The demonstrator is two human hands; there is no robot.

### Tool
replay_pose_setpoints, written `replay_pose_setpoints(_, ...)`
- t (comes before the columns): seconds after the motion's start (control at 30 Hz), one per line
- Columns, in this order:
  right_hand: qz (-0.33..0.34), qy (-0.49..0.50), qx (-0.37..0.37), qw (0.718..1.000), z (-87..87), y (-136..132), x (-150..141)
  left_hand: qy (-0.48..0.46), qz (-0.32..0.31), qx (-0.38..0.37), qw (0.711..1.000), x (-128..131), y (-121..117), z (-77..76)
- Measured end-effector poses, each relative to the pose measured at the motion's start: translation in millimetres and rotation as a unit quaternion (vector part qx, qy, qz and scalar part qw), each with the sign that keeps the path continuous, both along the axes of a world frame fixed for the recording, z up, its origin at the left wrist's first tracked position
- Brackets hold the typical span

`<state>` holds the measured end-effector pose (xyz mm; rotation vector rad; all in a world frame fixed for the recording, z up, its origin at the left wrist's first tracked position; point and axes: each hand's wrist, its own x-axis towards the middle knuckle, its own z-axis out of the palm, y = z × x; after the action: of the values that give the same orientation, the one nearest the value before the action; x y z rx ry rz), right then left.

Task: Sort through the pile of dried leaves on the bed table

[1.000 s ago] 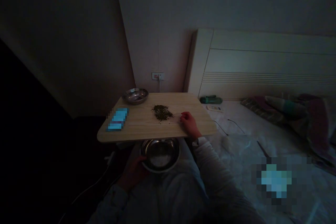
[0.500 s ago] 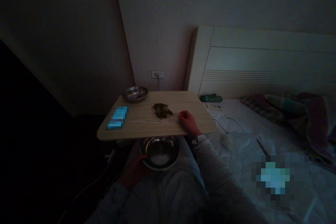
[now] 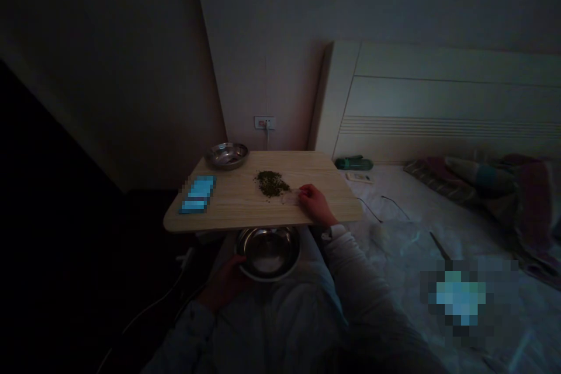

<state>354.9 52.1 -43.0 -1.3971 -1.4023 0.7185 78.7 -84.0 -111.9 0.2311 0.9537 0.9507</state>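
Note:
In dim light, my left hand (image 3: 230, 283) grips the near left rim of a metal bowl (image 3: 268, 252), which rests on my lap just below the table's front edge. My right hand (image 3: 314, 203) is closed on a thin, clear plastic piece (image 3: 291, 196) lying against the tabletop; its exact kind cannot be made out. That piece touches the near right side of a loose pile of small dark green bits (image 3: 270, 183) on the small wooden table (image 3: 239, 210).
A second metal bowl (image 3: 227, 156) stands at the table's back left, with a blurred bright screen (image 3: 198, 194) in front. To the right, the bed (image 3: 385, 187) holds a green bottle (image 3: 353, 163), a pale remote (image 3: 359, 177) and a crumpled striped cloth (image 3: 495, 198). A cable (image 3: 149, 307) hangs at left.
Both hands keep their places, on the bowl and on the plastic piece. The pile looks the same; only the view has shifted slightly.

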Motion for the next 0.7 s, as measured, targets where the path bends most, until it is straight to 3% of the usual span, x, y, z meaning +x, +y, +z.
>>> replay_pose_setpoints(0.5,0.024,-0.012,-0.010,1.000,-0.1,-3.3,-3.2,-0.012,0.002,0.010,1.000,-3.3,0.5,-6.9)
replay_pose_setpoints(0.7,0.029,-0.012,-0.011,0.999,0.4,-2.6,-1.8,0.005,-0.002,0.010,1.000,1.1,-2.4,4.3)
